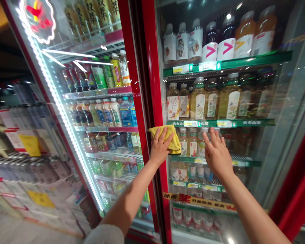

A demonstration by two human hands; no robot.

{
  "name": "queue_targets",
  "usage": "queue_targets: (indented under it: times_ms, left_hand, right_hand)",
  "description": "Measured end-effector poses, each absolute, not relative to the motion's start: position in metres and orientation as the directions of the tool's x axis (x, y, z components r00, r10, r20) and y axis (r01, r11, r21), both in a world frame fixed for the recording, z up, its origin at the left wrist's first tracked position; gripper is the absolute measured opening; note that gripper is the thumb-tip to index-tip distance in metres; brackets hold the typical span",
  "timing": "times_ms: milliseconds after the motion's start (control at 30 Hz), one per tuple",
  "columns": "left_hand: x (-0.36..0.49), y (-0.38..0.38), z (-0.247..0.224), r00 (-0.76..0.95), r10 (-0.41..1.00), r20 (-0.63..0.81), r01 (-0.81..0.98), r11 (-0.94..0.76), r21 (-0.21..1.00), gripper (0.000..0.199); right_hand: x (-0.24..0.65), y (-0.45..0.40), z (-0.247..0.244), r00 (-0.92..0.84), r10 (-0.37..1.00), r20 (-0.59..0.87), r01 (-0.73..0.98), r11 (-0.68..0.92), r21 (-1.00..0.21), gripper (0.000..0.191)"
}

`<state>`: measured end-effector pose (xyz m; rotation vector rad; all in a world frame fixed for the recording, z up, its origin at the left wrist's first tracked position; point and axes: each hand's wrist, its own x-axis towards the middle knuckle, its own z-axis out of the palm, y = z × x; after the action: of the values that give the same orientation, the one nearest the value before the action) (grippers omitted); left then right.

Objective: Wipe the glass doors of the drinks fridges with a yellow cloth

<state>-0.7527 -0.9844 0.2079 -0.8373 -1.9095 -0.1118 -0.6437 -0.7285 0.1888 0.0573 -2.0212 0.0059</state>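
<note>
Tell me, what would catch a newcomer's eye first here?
Probably the bright yellow cloth under the left hand, at the red door frame, with the right hand spread open before the glass beside it. Next, perhaps, the strip of white lights slanting down the left-hand cooler, then the rows of bottles behind the right-hand door.

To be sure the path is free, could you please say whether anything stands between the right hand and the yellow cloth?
Nothing visible does, on the near side of the glass door: the bottles seen between the right hand and the yellow cloth stand behind it. The left hand lies on the cloth.
</note>
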Motion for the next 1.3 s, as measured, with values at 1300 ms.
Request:
queue_targets:
  times_ms: [1300]
  left_hand:
    - [-0.732,-0.888,0.192,-0.223,0.323,0.92,0.523,0.836,-0.167,0.084]
  right_hand:
    - [-0.612,-0.662,0.166,-0.454,-0.109,0.884,-0.207,0.978,0.015,0.087]
